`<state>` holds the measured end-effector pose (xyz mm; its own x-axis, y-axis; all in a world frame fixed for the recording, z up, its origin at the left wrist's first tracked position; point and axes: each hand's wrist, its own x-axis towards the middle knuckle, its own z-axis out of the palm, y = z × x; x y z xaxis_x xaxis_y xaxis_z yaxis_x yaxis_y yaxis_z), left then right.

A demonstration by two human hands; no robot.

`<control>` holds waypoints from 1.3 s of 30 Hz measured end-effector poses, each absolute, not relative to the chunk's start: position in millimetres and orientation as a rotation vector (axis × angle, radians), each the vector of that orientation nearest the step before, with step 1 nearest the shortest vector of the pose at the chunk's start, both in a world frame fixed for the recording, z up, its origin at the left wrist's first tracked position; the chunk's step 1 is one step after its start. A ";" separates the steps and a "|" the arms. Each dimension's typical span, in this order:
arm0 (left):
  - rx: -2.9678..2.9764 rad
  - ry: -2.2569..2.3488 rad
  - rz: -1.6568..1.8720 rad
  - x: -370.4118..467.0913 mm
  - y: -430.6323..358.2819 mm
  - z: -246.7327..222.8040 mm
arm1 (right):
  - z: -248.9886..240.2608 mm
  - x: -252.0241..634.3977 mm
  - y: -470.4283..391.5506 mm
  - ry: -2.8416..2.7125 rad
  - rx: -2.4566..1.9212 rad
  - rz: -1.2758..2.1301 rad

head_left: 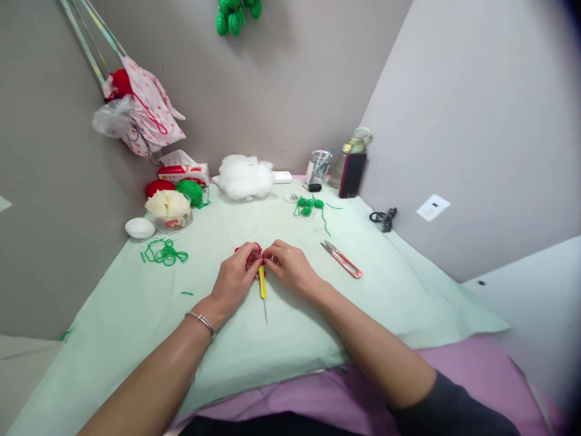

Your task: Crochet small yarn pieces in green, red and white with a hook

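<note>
My left hand (236, 270) and my right hand (290, 264) meet over the middle of the table, fingertips almost touching. Both are closed in a pinch on red yarn (257, 246), which shows between and behind the fingers. Its exact shape is mostly hidden. Just below the fingertips is a crochet hook (262, 284) with a yellow handle, its thin metal end pointing toward me. Whether it lies on the cloth or is touched by a finger I cannot tell. Thread snips (342, 260) with orange handles lie to the right of my right hand.
Green yarn strands (167, 252) lie at left, near a white ball (140, 227) and a tub (175, 219). White stuffing (246, 177), small green knitted pieces (308, 206), a clear cup (319, 168) and a leaning phone (353, 175) stand or lie toward the back.
</note>
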<state>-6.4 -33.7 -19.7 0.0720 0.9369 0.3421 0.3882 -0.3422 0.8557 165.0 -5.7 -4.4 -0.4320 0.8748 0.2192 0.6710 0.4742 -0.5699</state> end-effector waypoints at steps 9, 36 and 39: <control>1.654 1.291 1.237 -7.9 -29.1 -27.5 | -5.9 163.7 -7.1 -2.286 -1.317 0.548; 1.703 1.264 1.230 -9.2 -22.7 -36.7 | -7.0 159.1 -4.0 -2.200 -1.467 0.574; 1.722 1.303 1.214 -9.1 -24.3 -33.5 | -7.2 158.1 -4.1 -2.209 -1.481 0.560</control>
